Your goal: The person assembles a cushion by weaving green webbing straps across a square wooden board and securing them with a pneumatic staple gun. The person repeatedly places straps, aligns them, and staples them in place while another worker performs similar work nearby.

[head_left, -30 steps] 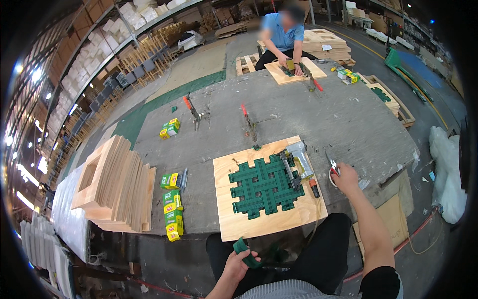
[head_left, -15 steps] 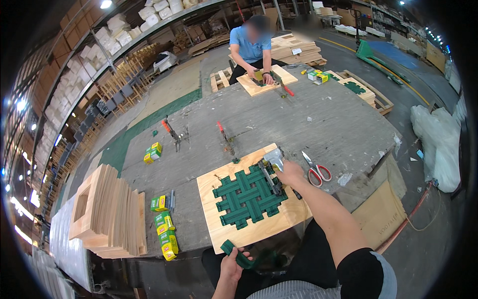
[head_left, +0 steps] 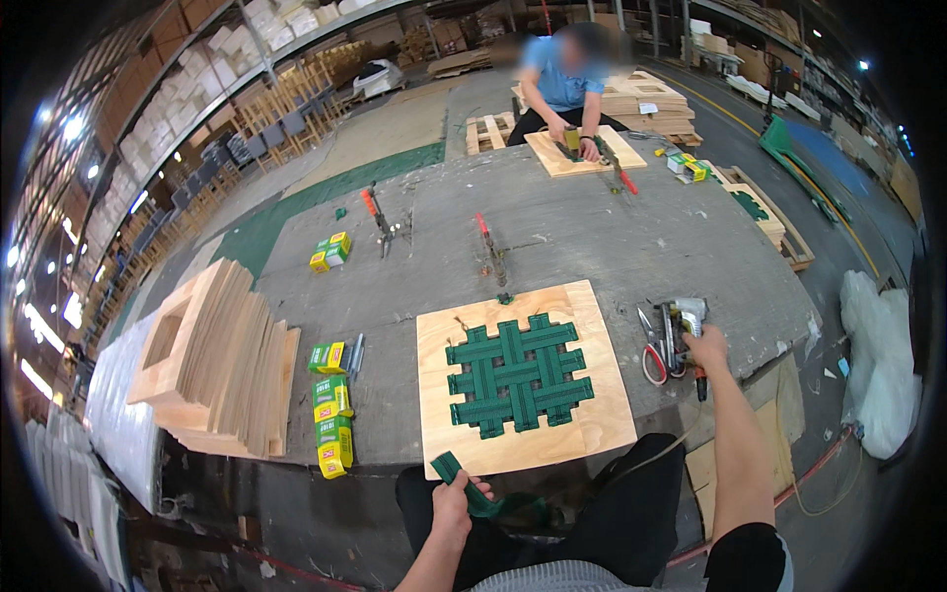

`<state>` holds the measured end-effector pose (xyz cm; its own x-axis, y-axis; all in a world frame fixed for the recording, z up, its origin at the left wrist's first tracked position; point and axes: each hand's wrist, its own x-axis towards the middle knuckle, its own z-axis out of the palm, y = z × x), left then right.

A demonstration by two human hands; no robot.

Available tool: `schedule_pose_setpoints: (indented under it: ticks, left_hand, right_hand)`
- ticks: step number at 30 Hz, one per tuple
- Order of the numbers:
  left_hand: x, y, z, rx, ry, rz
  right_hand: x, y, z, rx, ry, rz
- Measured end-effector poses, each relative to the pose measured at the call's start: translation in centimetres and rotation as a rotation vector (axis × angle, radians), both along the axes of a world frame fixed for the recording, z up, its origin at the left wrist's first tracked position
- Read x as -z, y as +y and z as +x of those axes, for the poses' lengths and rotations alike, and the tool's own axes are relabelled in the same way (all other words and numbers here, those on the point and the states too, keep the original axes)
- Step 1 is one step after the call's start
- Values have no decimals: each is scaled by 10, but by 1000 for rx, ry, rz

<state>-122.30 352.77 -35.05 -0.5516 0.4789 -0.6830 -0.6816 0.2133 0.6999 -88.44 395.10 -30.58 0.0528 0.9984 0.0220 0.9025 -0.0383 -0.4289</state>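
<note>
A square wooden panel lies at the table's near edge, with green webbing straps woven across its middle. Below its front left corner, my left hand pinches a loose length of green webbing, whose other end drops toward my lap. Out to the right of the panel, my right hand is closed on a pneumatic staple gun, held low at the tabletop; whether it rests there I cannot tell. Red-handled scissors lie just left of the gun, partly hidden by it.
Wooden frames are stacked at the left, beside green-yellow boxes. Two red-handled tools stand beyond the panel. Across the table, a co-worker handles another panel. A hose runs below my right arm.
My right hand has carried the staple gun off the woven panel, rightward to beside the scissors. The left hand still pinches the strap. The whole view has shifted.
</note>
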Motion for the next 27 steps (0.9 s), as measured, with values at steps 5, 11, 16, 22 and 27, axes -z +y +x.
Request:
schedule_pose_setpoints:
  ticks: [5,11,16,22,27]
  left_hand:
    - [-3,12,-26,-25,48,9]
    - [-8,-11,-73,-61,148,-88]
    - [1,12,-98,-57,284,-45]
    - [-10,-8,-114,-30,330,-75]
    - [-56,-6,-69,216,366,64]
  right_hand:
    - [-9,-24,14,-122,-79,443]
    - [1,-186,-84,-537,234,-125]
    - [31,-270,-107,-602,296,-123]
    - [11,-268,-124,-693,213,-339]
    - [18,-266,-115,-730,409,-188]
